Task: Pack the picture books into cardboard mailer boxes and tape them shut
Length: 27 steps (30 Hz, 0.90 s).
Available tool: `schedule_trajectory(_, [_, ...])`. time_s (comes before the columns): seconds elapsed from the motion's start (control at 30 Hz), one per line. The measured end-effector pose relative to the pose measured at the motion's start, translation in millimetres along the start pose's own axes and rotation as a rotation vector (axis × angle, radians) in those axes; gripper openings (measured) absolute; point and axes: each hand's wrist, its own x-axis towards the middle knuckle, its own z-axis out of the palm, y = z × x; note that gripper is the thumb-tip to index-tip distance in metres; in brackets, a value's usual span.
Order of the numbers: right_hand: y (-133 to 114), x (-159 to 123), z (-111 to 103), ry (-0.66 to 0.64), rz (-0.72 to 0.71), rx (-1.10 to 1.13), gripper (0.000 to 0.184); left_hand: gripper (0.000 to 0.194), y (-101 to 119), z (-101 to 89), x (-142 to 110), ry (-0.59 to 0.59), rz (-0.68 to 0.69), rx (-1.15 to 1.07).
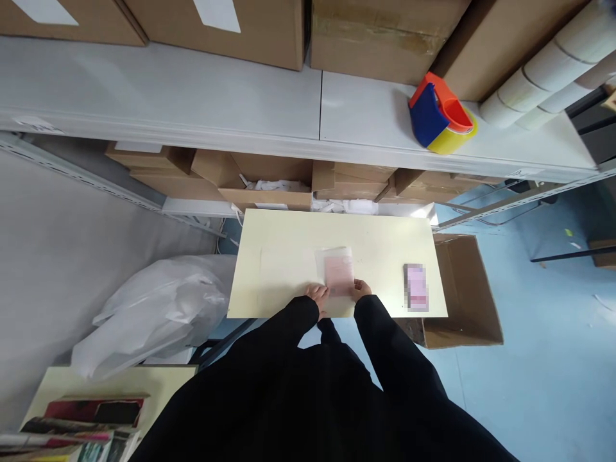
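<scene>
A flat pink rectangle [339, 276] lies on the cream tabletop [385, 240], inside what looks like a clear plastic sleeve [320, 258] that reaches past its left and top edges. At the lower left edge, my left hand [318, 296] is closed on the sleeve, fingertips against the pink piece. My right hand [360, 290] pinches the lower right edge; its thumb is hard to make out. Further right on the same table, apart from both hands, is a pink and purple stack [416, 287], blurred out in the picture.
Behind the table stands a shelf [202, 96] with cardboard boxes [375, 35] and a red, blue and yellow tape dispenser [440, 115]. An open carton [466, 289] is on the floor at right. A white plastic bag [163, 308] and several books [91, 410] are at left.
</scene>
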Motion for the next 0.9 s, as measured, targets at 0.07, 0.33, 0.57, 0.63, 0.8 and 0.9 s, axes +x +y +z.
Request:
schedule_trajectory(0.07, [-5, -4, -6, 0.028, -0.016, -0.024, 0.021, 0.078, -2, -2.2, -2, 0.006, 0.003, -0.025])
schedule_trajectory(0.33, [-25, -22, -25, 0.189, -0.117, -0.145, 0.024, 0.073, -65, -11.2, -54, 0.176, -0.201, -0.051])
schedule_trajectory(0.57, [-34, -34, -22, 0.337, -0.223, -0.353, 0.028, 0.074, -104, -0.1, -95, 0.176, -0.366, -0.057])
schedule_trajectory(0.63, [-36, -38, -13, 0.353, -0.272, -0.400, 0.029, 0.073, -101, 2.6, -96, 0.176, -0.358, -0.049])
schedule_trajectory(0.8, [-38, -48, 17, 0.296, -0.366, -0.500, 0.032, 0.071, -94, 6.8, -93, 0.217, -0.402, -0.015])
schedule_trajectory(0.9, [-40, -52, 36, 0.212, -0.429, -0.525, 0.035, 0.070, -95, 8.6, -91, 0.241, -0.383, -0.041])
